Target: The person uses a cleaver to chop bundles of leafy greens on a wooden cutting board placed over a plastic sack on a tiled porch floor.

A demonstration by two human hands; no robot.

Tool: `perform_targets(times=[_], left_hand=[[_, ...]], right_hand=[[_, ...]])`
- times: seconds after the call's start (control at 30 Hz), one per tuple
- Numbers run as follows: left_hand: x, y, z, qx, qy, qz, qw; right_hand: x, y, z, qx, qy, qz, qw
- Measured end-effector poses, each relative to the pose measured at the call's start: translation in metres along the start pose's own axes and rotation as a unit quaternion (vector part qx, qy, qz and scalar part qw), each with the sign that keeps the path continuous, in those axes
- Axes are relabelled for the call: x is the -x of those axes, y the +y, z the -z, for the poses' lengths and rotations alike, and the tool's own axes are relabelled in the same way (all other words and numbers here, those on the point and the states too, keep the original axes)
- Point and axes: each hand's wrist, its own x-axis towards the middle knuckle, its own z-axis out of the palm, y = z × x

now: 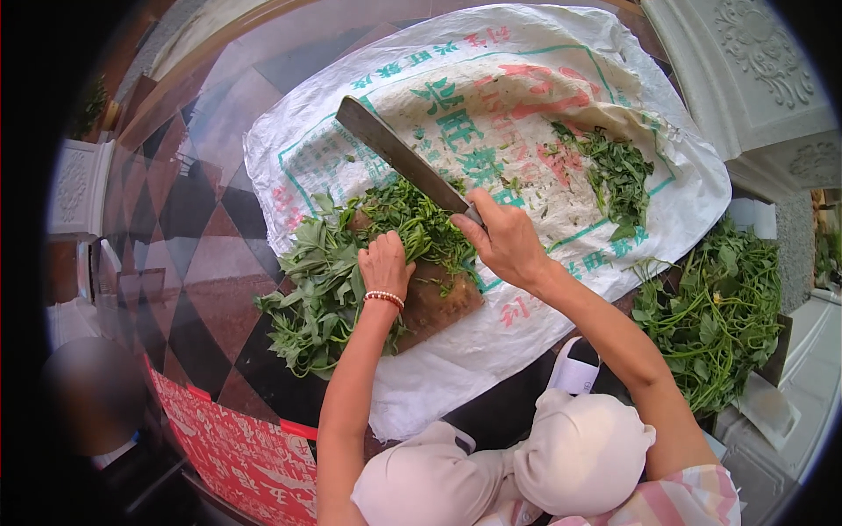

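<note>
My right hand [506, 240] is closed around the handle of a cleaver with a long dark blade [401, 151], raised and slanting up to the left over the greens. My left hand [387, 266], with a beaded bracelet at the wrist, presses on a bunch of leafy green stems [322, 263]. The bunch trails off to the left of a brown wooden cutting board [434, 315]. Chopped green pieces [421, 204] are heaped along the board's far part. Under the board lies a white woven plastic sack [316, 125] bearing printed writing. A small pile of cut leaves [621, 177] rests on it at the right.
A large heap of uncut leafy vines [714, 315] stands to my right, beside the sack. A red printed mat or bag [237, 447] lies at the lower left on the checkered tile floor [197, 263]. Carved pale stonework [763, 66] borders the upper right. A person, blurred, is at the far left.
</note>
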Motion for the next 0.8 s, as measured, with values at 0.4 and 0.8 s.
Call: perform_targets(times=[0.4, 0.8], left_hand=[[-0.013, -0.001, 0.003, -0.001, -0.063, -0.032, 0.997], [-0.016, -0.003, -0.001, 0.002, -0.107, 0.0, 0.994]], right_hand=[[-0.002, 0.051, -0.049, 0.145, -0.157, 0.019, 0.977], [0.001, 0.004, -0.038, 0.007, -0.047, 0.067, 0.997]])
